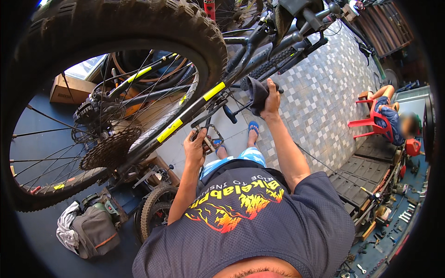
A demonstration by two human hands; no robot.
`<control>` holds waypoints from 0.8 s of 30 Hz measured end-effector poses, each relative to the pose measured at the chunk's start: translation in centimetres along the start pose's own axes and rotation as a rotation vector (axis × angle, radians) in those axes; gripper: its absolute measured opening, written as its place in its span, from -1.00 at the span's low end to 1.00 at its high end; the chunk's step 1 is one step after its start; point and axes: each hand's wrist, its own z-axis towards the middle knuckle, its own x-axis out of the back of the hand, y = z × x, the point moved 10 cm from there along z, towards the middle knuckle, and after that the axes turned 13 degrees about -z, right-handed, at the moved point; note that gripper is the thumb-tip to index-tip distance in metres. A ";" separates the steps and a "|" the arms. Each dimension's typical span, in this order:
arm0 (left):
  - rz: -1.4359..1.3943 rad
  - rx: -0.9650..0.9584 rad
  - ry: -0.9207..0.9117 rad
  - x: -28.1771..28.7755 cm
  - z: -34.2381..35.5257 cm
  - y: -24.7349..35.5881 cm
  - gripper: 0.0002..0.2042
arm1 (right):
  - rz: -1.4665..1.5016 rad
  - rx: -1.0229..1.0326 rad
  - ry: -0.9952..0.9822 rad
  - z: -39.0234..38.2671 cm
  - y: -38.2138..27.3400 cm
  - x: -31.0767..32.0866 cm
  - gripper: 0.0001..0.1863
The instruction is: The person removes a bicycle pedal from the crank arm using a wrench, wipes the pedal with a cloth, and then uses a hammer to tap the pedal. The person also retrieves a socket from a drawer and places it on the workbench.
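Bicycle (194, 104) raised at chest height, rear wheel (106, 92) toward camera. Left hand (194, 148) closed around pedal (209, 141). Right hand (271, 99) clamped on dark rag (256, 92) against frame. Wiping apparently mid-way: cassette (110, 149) looks grimy, drivetrain yet to clean.
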 end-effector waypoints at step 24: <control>0.037 -0.016 0.005 -5.0 -1.5 1.0 -0.65 | -0.603 0.571 -0.462 -9.9 -2.7 -9.9 -0.68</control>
